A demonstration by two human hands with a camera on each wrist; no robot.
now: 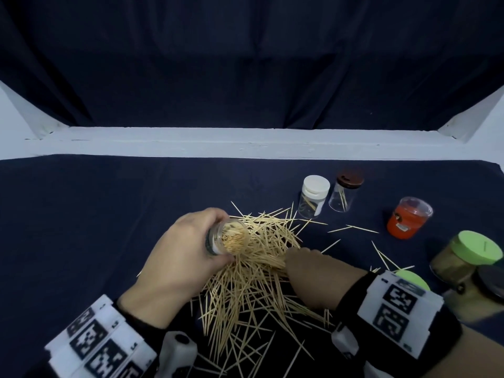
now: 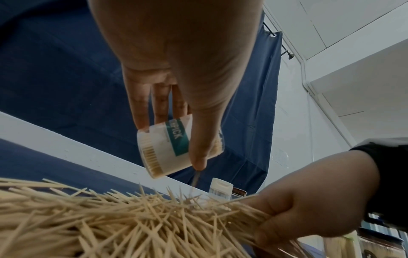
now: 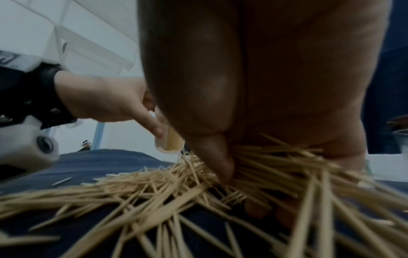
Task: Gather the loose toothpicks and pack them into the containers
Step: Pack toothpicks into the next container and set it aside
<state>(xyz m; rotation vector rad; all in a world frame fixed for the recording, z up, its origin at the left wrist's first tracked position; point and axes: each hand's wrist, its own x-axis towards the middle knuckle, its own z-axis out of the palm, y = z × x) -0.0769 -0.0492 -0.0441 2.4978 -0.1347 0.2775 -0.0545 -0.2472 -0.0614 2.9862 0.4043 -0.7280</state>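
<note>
Two hands are cooperating: left hand (image 1: 180,252) is grasping the tilted container (image 1: 227,239), mouth facing the worktop's toothpick pile (image 1: 245,290), while right hand (image 1: 313,274) fingers are clenching a bundle for loading.

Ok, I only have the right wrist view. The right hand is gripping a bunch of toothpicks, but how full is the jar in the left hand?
Observer: In the head view the jar in the left hand is tilted with its mouth toward the pile, and it looks nearly full.
Operator: Any other jars with room?
Observer: Yes. A white-lid jar and a brown-lid jar stand beyond the pile, each nearly empty.
Operator: Any strays outside the pile?
Observer: A few toothpicks lie on the cloth between the pile and a red jar.
</note>
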